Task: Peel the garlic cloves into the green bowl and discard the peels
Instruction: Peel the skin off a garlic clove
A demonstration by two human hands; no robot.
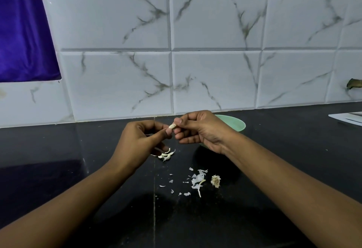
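Black desk [58, 159], marbled tiles [215, 81] behind; the left hand [137, 142] and right hand [199, 130] pinched one garlic clove [172, 125] crosswise between them, green bowl [233, 123] just behind the right.

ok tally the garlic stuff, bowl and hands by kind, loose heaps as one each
left hand and right hand: 2
green bowl: 1
garlic clove pinched between both hands: 1
heap of garlic cloves: 1
scatter of peels: 1
garlic root end: 1
total: 7

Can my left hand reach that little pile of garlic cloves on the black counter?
Probably yes: the pile of whitish garlic cloves lies just beneath the left hand with nothing between, though that hand pinches a single pale clove.
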